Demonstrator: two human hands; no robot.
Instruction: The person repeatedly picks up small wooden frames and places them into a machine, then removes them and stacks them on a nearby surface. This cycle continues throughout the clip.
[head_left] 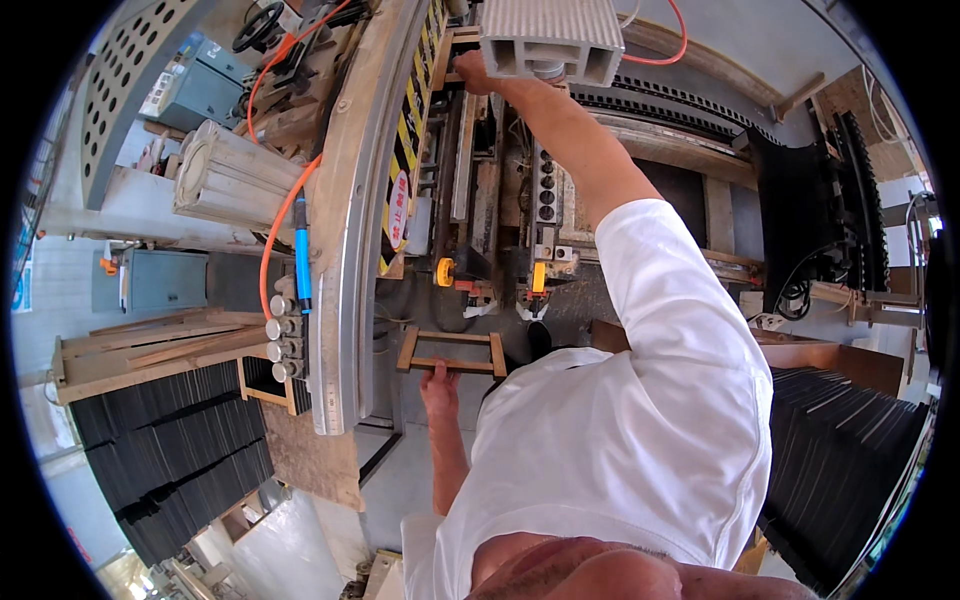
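My left hand grips the near rail of a small rectangular wooden frame, fingers closed round it. The frame is held roughly level in front of my body, and its middle is see-through. My right arm stretches far forward over the machine. At its end, my right hand is closed at the edge of another wooden frame, beside the yellow-and-black striped rail. Its fingertips are partly hidden. Just right of that hand hangs a grey block-shaped machine head.
A long metal beam runs along my left, with an orange hose and a blue tube beside it. Stacks of black sheets stand at left and right. Two yellow-ended machine rails lie ahead of me.
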